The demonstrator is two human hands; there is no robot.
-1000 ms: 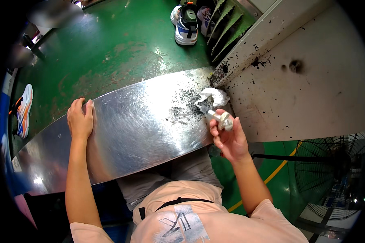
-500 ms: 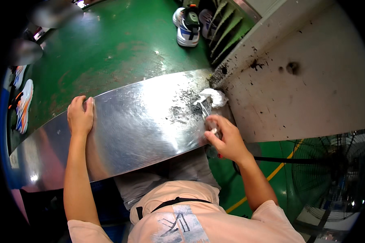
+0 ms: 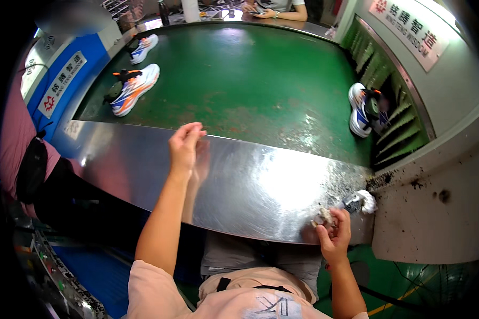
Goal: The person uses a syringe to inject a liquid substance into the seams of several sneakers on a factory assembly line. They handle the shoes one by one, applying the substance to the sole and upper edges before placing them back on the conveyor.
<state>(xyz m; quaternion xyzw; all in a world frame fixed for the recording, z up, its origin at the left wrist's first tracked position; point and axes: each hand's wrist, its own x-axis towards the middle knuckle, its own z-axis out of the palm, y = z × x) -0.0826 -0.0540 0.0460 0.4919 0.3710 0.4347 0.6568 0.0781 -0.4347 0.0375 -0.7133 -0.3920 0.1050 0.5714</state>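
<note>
A small tool with a lumpy, stained off-white end (image 3: 321, 217) is gripped between thumb and fingers of the right hand (image 3: 335, 231), at the right end of the metal ledge (image 3: 239, 186), near a crumpled white wad (image 3: 366, 202). The left hand (image 3: 183, 146) is held loosely bent, its grasp relaxed, by the ledge's far edge. Beyond, a white, orange and blue sneaker (image 3: 137, 87) is seen on the green belt (image 3: 239, 80).

Shiny scratched metal ledge (image 3: 239, 175), smooth glossy green surface (image 3: 239, 80)
</note>
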